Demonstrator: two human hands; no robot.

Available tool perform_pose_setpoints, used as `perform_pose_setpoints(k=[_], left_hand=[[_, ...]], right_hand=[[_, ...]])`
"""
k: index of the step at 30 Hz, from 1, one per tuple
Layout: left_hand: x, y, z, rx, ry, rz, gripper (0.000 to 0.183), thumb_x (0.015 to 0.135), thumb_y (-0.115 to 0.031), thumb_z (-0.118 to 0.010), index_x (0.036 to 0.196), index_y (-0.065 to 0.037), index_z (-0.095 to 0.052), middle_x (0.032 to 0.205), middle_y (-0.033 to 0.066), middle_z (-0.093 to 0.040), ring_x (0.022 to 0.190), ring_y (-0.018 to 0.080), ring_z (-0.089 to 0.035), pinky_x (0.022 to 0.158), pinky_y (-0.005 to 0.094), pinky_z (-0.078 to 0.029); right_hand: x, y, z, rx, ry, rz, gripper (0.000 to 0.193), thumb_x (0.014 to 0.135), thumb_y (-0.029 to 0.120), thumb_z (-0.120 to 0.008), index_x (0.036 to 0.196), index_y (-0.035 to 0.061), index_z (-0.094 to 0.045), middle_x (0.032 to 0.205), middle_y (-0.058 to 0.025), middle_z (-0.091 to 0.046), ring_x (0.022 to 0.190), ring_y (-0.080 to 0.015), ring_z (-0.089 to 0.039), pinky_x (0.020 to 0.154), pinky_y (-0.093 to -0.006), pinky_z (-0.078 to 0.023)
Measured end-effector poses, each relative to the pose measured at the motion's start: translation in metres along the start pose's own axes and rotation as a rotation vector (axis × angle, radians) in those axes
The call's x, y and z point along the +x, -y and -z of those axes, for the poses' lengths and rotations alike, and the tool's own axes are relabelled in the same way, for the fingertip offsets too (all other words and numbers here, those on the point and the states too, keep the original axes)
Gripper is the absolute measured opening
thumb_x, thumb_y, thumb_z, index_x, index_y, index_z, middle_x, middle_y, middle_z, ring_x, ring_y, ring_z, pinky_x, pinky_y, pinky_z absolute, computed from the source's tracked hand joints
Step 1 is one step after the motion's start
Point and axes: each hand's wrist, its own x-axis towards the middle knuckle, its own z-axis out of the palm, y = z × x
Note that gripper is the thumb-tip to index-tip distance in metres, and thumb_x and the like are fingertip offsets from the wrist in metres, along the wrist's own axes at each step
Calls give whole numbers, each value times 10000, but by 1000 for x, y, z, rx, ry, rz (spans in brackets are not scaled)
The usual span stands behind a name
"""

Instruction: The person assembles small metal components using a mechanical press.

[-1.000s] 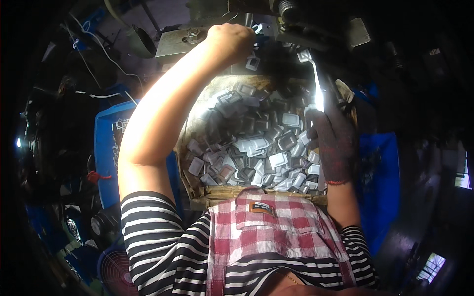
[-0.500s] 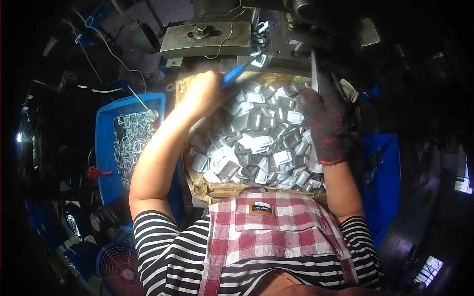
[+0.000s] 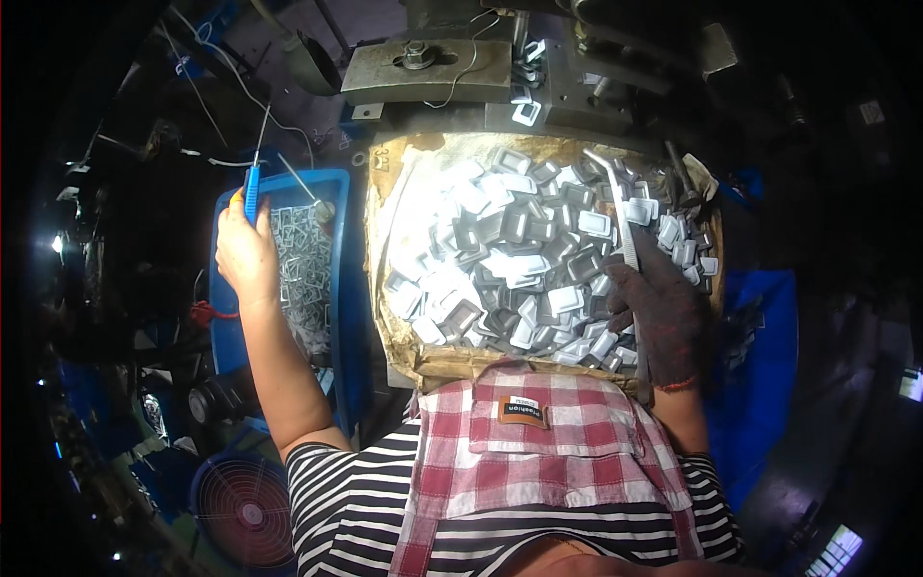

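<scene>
My bare left hand is closed around a blue-handled tool, its thin metal shaft pointing up and away. That hand is over the rim of a blue bin of thin rectangular frames. In a dark glove with a red cuff, my right hand grips long metal tweezers with ridged sides. The tweezers' tips point away over a heap of small white and grey rectangular pieces, and no piece is clearly held between them. The heap lies on a paper-lined tray in front of me.
Beyond the tray stands a machine with a bolted metal block. Beside the block, several small frames sit at the machine. A second blue bin is at the right, and a round fan stands low at the left.
My left hand has swung from the machine's front edge to the left, over the blue bin, with the blue-handled tool. My right hand has drawn back toward me with the tweezers.
</scene>
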Motion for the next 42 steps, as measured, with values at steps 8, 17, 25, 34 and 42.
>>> perform_pose_setpoints(k=[8, 17, 25, 34, 42], left_hand=[[-11, -153, 2, -567, 322, -679, 310, 771, -111, -730, 1080, -101, -706, 970, 100, -681, 874, 334, -684, 755, 383, -556], [10, -218, -17, -297, 706, -994, 374, 807, -85, -672, 1180, -94, -658, 1258, 137, -589, 906, 352, -683, 784, 441, -551], [5, -205, -35, -477, 821, -697, 397, 775, -140, -722, 1148, -35, -637, 1111, 174, -663, 959, 381, -660, 825, 443, -541], [5, -203, -54, -569, 651, -480, 349, 796, -198, -735, 1108, -50, -683, 930, 199, -710, 880, 396, -686, 795, 438, -542], [5, -209, -39, -583, 788, -385, 431, 753, -332, -825, 1050, -41, -711, 900, 208, -714, 861, 338, -713, 767, 442, -537]], right_hand=[[-7, -6, 2, -28, -33, -59, 378, 880, 111, -640, 1249, 28, -645, 757, -47, -651, 575, -90, -595, 473, -221, -489], [-21, -15, 13, -122, -71, 6, 368, 877, 111, -654, 1234, 23, -648, 764, -60, -675, 576, -108, -623, 498, -262, -522], [-13, -12, 2, -96, -95, -3, 407, 892, 105, -646, 1294, 45, -621, 798, -45, -680, 574, -72, -580, 468, -224, -483], [-14, -15, -3, -80, -104, -29, 431, 889, 114, -636, 1317, 68, -615, 679, -15, -619, 514, -65, -535, 449, -218, -443], [-8, -3, -9, -120, -57, -13, 431, 900, 138, -630, 1327, 78, -613, 701, -24, -632, 564, -67, -559, 484, -227, -477]])
